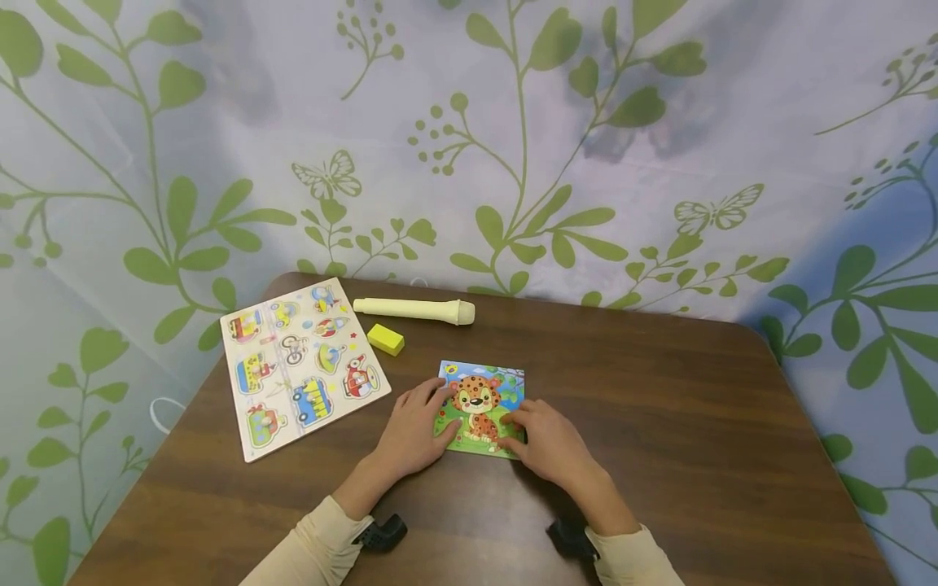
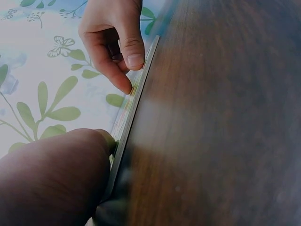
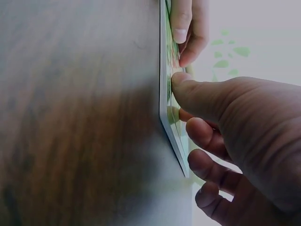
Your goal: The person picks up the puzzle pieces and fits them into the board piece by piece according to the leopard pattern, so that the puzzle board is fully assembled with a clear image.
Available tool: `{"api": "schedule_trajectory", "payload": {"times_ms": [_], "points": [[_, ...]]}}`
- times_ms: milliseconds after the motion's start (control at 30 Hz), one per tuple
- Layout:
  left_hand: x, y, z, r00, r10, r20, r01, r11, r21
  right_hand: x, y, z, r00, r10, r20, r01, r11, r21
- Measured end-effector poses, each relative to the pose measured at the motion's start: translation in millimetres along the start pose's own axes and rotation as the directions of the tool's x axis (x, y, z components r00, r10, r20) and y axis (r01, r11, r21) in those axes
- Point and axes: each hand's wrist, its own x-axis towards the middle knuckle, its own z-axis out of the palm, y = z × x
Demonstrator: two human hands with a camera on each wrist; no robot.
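A small square leopard picture puzzle lies flat on the table, its top edge pointing away from me. My left hand rests along its left side, with the thumb on the picture's lower left. From the right, my right hand touches the picture with thumb and index finger. In the right wrist view the right thumb presses on the puzzle's face, and the other fingers are loosely bent beside it. The left wrist view shows the puzzle's thin edge on the table.
A wooden vehicle puzzle board lies at the back left of the brown table. Beside it are a yellow block and a cream microphone-shaped stick. A leaf-patterned cloth hangs behind the table.
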Motion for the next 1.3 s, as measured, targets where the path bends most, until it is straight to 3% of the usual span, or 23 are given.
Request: {"api": "schedule_trajectory", "payload": {"times_ms": [300,467,633,733,833,1300], "points": [[-3.9,-0.8,-3.4,0.999,0.010,0.032,-0.010,1.000,-0.013,-1,-3,2.8,1.000,-0.023,-0.015,0.023,1.000,0.021],[-1.4,-7.3,-11.2,0.997,0.036,0.073,-0.037,0.999,0.004,1,8,0.1,0.994,-0.046,-0.095,0.049,0.999,0.023],[-1.0,-18.8,-34.1,0.993,0.056,0.102,-0.075,0.977,0.198,-5,35,-10.1,0.988,0.111,-0.104,-0.115,0.993,-0.036],[-1.0,-26.3,-45.9,0.997,0.011,0.073,-0.031,0.958,0.284,-11,52,-17.8,0.974,0.218,-0.055,-0.222,0.972,-0.081],[-1.2,-30.5,-53.9,0.999,-0.028,0.045,0.014,0.956,0.295,-16,63,-24.0,0.960,0.276,-0.046,-0.279,0.957,-0.077],[-4.8,-30.0,-58.5,0.997,-0.055,0.050,0.038,0.956,0.290,-19,66,-28.1,0.964,0.265,-0.028,-0.266,0.958,-0.107]]}}
